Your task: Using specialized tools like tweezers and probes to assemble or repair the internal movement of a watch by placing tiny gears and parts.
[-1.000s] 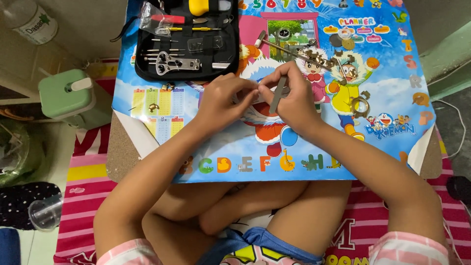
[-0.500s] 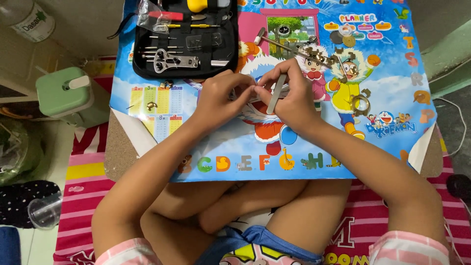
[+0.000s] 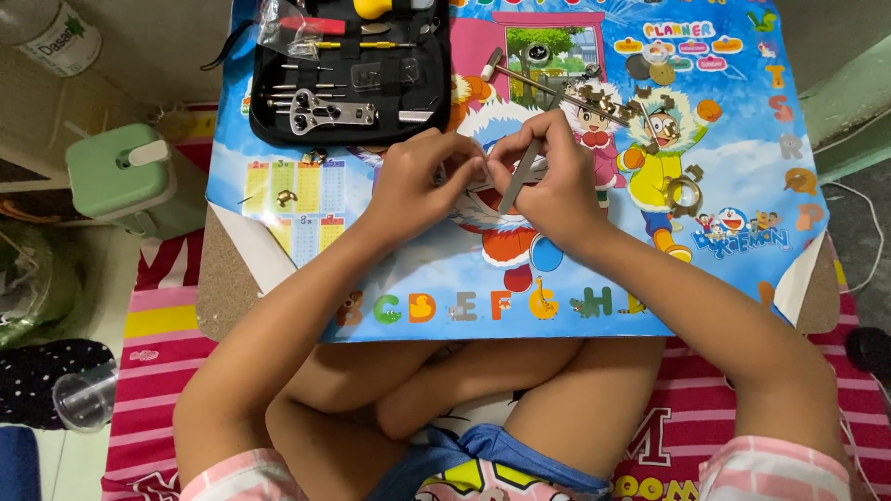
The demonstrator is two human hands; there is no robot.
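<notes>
Just below the black tool case (image 3: 348,79), our left hand (image 3: 413,181) pinching a hidden small part, our right hand (image 3: 548,181) gripping grey tweezers (image 3: 520,176).

Low board (image 3: 218,288), brown top, fully draped by 1 colourful cartoon alphabet poster (image 3: 742,186). On the poster: 1 open black tool case (image 3: 436,83) at the far left; loose small metal parts (image 3: 650,102) and 1 metal ring (image 3: 684,192) at the right.

Count: 1 black tool case (image 3: 269,111); 1 colourful poster (image 3: 390,269); 1 green box (image 3: 121,172); 1 clear cup (image 3: 83,397); 2 hands.
</notes>
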